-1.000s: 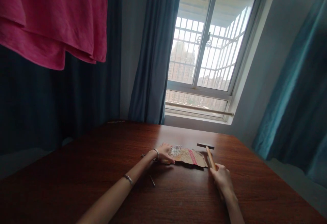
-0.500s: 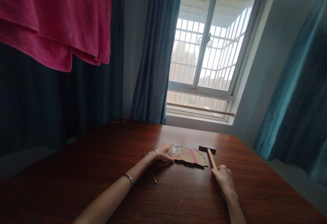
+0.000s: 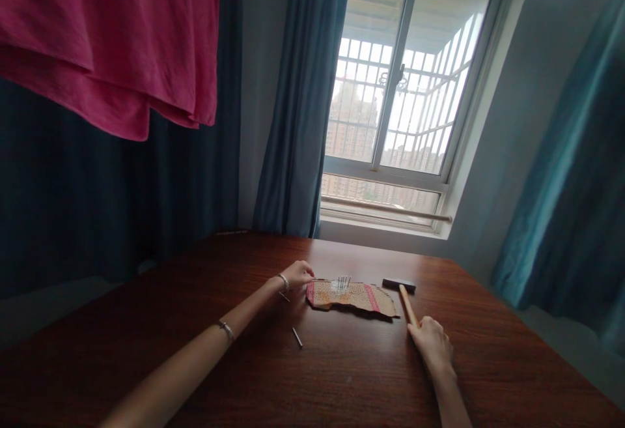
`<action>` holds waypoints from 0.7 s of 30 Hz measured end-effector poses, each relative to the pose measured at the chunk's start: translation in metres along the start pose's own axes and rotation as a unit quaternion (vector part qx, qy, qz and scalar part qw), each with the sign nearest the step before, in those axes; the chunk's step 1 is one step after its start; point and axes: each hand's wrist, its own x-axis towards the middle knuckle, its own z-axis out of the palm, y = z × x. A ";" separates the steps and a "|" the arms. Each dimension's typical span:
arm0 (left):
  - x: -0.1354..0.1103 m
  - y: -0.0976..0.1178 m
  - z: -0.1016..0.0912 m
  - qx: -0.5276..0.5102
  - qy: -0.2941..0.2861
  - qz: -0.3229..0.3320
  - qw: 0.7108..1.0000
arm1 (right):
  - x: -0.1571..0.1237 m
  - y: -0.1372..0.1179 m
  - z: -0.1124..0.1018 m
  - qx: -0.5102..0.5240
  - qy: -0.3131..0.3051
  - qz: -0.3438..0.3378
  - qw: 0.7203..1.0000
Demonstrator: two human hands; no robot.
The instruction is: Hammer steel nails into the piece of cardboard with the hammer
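Observation:
My right hand [image 3: 432,344] is wrapped round the wooden handle of a hammer [image 3: 409,307], whose dark head [image 3: 399,285] rests at the far end, right of the cardboard. A torn, speckled piece of cardboard [image 3: 359,299] with pink bands lies flat on the table. Several thin nails [image 3: 344,282] stand upright in a clear patch near its back edge. At the cardboard's back left corner, my left hand [image 3: 299,275] is closed in a pinch. A thin pale line shows by its fingertips; whether it is a held nail or the cardboard's edge, I cannot tell.
A loose metal rod or nail [image 3: 297,337] lies on the brown wooden table [image 3: 351,376] in front of the cardboard. Another thin piece [image 3: 284,296] lies under my left wrist. Blue curtains [image 3: 288,154], a window [image 3: 390,109] and a hanging pink cloth [image 3: 122,43] are beyond.
My left hand has lifted off the cardboard's left end and moved left and back, fingers now pinched. The pink left end is uncovered. My right hand and the hammer are nearly still.

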 end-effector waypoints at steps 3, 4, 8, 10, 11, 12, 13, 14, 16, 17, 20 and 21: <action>-0.011 -0.012 -0.014 -0.002 -0.011 -0.061 0.998 | 0.005 0.003 0.005 -0.008 0.007 -0.023 1.000; -0.016 -0.016 -0.017 0.000 -0.015 -0.076 0.997 | 0.006 0.003 0.006 -0.008 0.009 -0.027 1.000; -0.032 -0.027 -0.027 0.006 -0.023 -0.111 0.994 | 0.010 0.005 0.010 -0.001 -0.006 -0.016 1.000; -0.039 -0.028 -0.030 0.008 -0.024 -0.107 0.994 | 0.010 0.005 0.009 0.000 -0.017 -0.011 1.000; -0.042 -0.028 -0.031 0.008 -0.027 -0.095 0.995 | 0.010 0.004 0.009 0.000 -0.020 -0.011 1.000; -0.045 -0.027 -0.031 0.007 -0.029 -0.078 0.996 | 0.009 0.004 0.008 0.000 -0.024 -0.012 1.000; -0.049 -0.025 -0.030 0.006 -0.035 -0.056 0.998 | 0.009 0.004 0.007 0.000 -0.026 -0.014 1.000; -0.053 -0.021 -0.029 0.004 -0.046 -0.031 0.998 | 0.008 0.003 0.007 -0.001 -0.029 -0.016 0.999; -0.064 -0.012 -0.025 0.002 -0.075 0.027 0.997 | 0.006 0.002 0.005 -0.003 -0.031 -0.018 0.999; -0.071 -0.006 -0.022 0.003 -0.085 0.059 0.995 | 0.005 0.001 0.004 -0.005 -0.029 -0.018 0.999; -0.091 0.015 -0.017 0.034 -0.118 0.127 0.984 | 0.002 -0.002 0.001 -0.017 -0.008 -0.007 1.000; -0.096 0.021 -0.016 0.057 -0.120 0.142 0.981 | 0.001 -0.003 0.001 -0.024 0.005 -0.001 1.000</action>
